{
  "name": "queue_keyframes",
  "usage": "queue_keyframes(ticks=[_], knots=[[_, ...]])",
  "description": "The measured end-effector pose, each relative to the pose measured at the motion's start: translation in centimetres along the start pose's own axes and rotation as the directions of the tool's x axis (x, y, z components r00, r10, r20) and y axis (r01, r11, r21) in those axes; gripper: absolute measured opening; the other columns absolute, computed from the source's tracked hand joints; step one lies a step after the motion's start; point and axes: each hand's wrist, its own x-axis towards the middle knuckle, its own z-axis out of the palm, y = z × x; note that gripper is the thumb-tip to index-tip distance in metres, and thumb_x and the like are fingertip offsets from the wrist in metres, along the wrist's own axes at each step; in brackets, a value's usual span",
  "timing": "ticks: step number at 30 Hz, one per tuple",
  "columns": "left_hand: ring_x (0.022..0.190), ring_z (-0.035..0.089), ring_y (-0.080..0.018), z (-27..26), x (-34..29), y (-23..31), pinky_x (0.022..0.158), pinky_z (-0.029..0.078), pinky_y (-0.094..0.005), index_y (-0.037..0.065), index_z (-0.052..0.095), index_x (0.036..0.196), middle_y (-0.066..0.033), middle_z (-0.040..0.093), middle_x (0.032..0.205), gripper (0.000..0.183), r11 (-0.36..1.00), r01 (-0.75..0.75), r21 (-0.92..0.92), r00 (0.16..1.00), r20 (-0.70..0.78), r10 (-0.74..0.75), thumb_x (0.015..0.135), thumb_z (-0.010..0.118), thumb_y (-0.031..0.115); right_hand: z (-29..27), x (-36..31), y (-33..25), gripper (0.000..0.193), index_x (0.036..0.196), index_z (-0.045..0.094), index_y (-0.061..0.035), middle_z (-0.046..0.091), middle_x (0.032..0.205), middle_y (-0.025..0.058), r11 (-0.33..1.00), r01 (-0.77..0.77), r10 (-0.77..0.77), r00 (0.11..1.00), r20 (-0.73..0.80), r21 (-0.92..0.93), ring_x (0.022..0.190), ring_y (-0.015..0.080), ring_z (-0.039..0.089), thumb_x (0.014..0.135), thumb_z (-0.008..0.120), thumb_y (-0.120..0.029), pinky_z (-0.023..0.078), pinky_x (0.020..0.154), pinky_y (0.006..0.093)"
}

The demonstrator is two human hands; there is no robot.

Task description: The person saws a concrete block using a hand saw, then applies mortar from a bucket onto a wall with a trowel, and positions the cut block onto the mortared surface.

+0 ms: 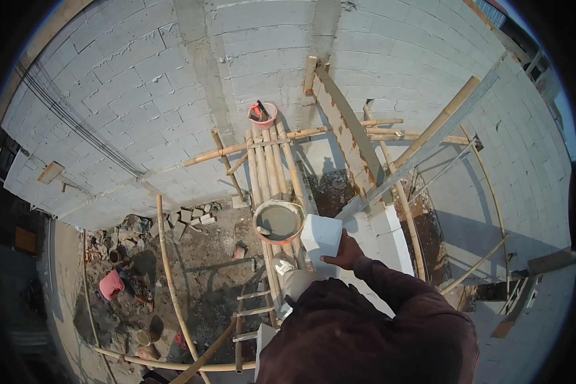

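White block in right hand, thumb on near face, other fingers clasping its right side partly hidden, just right of mortar bucket by bamboo platform's right edge; left hand unseen, can't tell its fingers.

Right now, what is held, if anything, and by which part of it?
The right hand holds a white rectangular block by its lower right side.

Cannot see the left hand, hidden by the dark maroon long-sleeved fabric top, also cut off at the lower edge. Cannot tell apart the red-and-black tools, too small, inside the round pink plastic basin.
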Motion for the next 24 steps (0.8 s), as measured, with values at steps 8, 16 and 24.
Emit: queue_keyframes(ticks=[8, 16, 24], knots=[[0.131, 0.043, -0.0500, -2.2, 0.2, 2.4, 0.114, 0.038, -0.0534, -0.003, 0.018, 0.159, -0.0312, 0.045, 0.136, 0.123, 0.995, 0.033, 0.090, 0.999, 0.022, -0.036, 0.062, 0.090, 0.018, -0.6, -0.2, 6.3, 0.099, 0.132, 0.036, 0.0033, 0.068, 0.115, 0.0288, 0.975, -0.210, 0.219, 0.965, -0.142, 0.075, 0.110, 0.0455, 0.068, 0.068, 0.092, -0.047, 0.056, 0.094, 0.0507], [0.133, 0.042, -0.0500, -3.3, 0.7, 5.6, 0.115, 0.037, -0.0534, -0.004, 0.018, 0.159, -0.0314, 0.045, 0.137, 0.123, 0.970, 0.090, 0.227, 0.993, 0.055, -0.105, 0.062, 0.090, 0.018, -0.7, 1.5, 11.0, 0.098, 0.132, 0.035, 0.0032, 0.069, 0.113, 0.0282, 0.933, -0.335, 0.355, 0.915, -0.190, 0.129, 0.107, 0.0458, 0.068, 0.068, 0.092, -0.044, 0.056, 0.092, 0.0504], [0.134, 0.041, -0.0500, -4.8, 1.4, 6.9, 0.116, 0.036, -0.0534, -0.004, 0.018, 0.159, -0.0316, 0.044, 0.139, 0.123, 0.962, 0.093, 0.258, 0.992, 0.054, -0.111, 0.062, 0.090, 0.019, -2.6, 2.6, 9.6, 0.096, 0.136, 0.035, 0.0020, 0.070, 0.117, 0.0257, 0.892, -0.323, 0.416, 0.861, -0.292, 0.317, 0.111, 0.0408, 0.070, 0.069, 0.093, -0.036, 0.057, 0.095, 0.0460]])
